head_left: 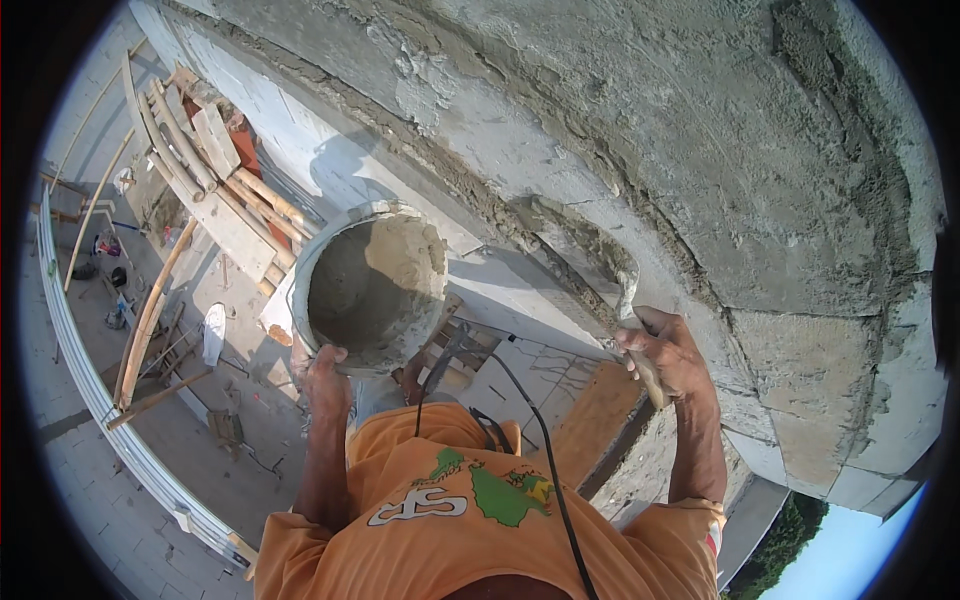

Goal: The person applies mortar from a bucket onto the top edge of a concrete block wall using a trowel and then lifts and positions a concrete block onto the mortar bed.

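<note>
The trowel (628, 292) is at the wall (790, 200), its mortar-smeared blade close along a rough seam; whether it touches is hard to tell. The right hand (668, 352) is wrapped around its handle, the butt end sticking out below the fist. To the left, the left hand (324, 376) grips the near edge of a bucket (302, 280), thumb over the rim. Wet mortar (402, 250) coats the bucket's inside, partly sunlit. The wall is grey and partly plastered, with bare blocks at lower right. A black cable (545, 430) runs down over the orange shirt (400, 540). Below lie a brown plank (598, 418), and, farther left, poles (268, 205) and a pale board (232, 236).
</note>
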`<state>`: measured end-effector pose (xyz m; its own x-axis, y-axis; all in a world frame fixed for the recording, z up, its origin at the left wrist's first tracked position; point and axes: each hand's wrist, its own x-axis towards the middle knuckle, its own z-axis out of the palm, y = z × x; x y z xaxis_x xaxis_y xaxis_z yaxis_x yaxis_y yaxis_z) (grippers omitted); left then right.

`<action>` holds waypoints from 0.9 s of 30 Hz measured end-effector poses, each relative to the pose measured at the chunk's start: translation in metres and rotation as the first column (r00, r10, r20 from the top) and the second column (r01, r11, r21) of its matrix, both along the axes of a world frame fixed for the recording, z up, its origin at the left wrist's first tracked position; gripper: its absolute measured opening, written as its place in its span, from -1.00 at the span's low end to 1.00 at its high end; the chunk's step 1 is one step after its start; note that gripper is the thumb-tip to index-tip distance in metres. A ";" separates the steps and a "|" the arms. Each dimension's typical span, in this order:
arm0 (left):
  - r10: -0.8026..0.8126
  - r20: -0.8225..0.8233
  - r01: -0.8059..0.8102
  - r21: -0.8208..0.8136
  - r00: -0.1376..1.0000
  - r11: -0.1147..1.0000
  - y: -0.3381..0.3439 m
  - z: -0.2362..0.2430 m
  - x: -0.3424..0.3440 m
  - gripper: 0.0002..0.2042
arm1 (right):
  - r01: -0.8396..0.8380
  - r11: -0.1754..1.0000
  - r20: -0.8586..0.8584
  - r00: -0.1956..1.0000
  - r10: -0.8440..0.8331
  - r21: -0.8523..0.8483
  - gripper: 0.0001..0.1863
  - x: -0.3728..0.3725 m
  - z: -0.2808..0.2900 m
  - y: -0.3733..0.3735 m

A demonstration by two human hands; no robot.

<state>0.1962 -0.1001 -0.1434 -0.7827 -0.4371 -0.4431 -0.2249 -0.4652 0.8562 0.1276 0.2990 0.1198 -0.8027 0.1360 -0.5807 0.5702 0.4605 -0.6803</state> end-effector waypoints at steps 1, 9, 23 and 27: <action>-0.024 0.045 0.027 -0.055 0.999 0.998 -0.002 -0.003 0.001 -0.47 | 0.001 1.000 -0.002 1.000 -0.001 0.001 -0.73 0.007 0.001 -0.001; 0.078 -0.015 -0.076 0.108 0.997 0.991 0.020 0.050 -0.012 -0.55 | -0.169 0.863 -0.323 0.879 0.351 0.476 -0.72 0.034 -0.057 -0.038; 0.065 0.003 -0.065 0.059 0.998 0.996 -0.014 0.002 0.007 -0.97 | -0.074 0.989 -0.246 0.964 0.104 0.126 -0.62 0.024 0.014 0.005; 0.058 0.001 -0.058 0.042 0.998 0.997 -0.012 0.004 0.009 -0.95 | -0.023 0.934 -0.390 0.905 0.171 0.355 -0.58 0.051 -0.025 -0.009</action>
